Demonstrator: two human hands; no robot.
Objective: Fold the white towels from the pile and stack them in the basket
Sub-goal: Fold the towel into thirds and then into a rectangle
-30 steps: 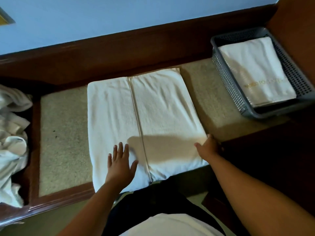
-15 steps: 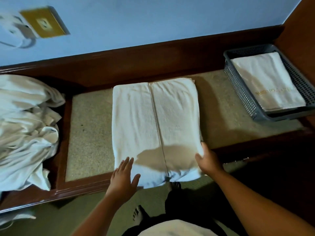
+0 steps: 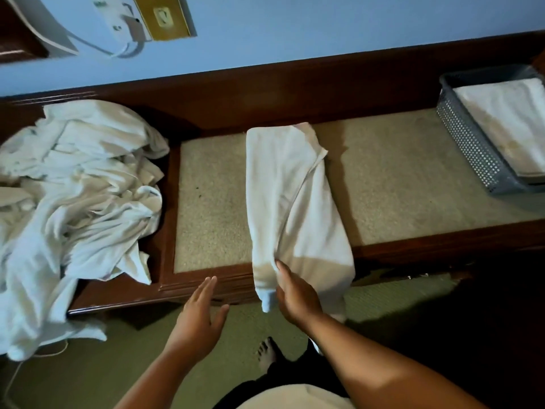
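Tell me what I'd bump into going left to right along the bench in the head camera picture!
pile of white towels → bare beige pad → half-folded towel → more beige pad → grey basket with a folded towel inside

A pale blue wall (image 3: 295, 25) rises behind a dark wooden bench (image 3: 265, 93), whose top holds a beige carpeted inset (image 3: 212, 202). High on the wall sits a brass switch plate (image 3: 163, 16), with a blurred white power strip (image 3: 113, 13) just beside it. Olive-green carpet (image 3: 88, 379) covers the dim floor.
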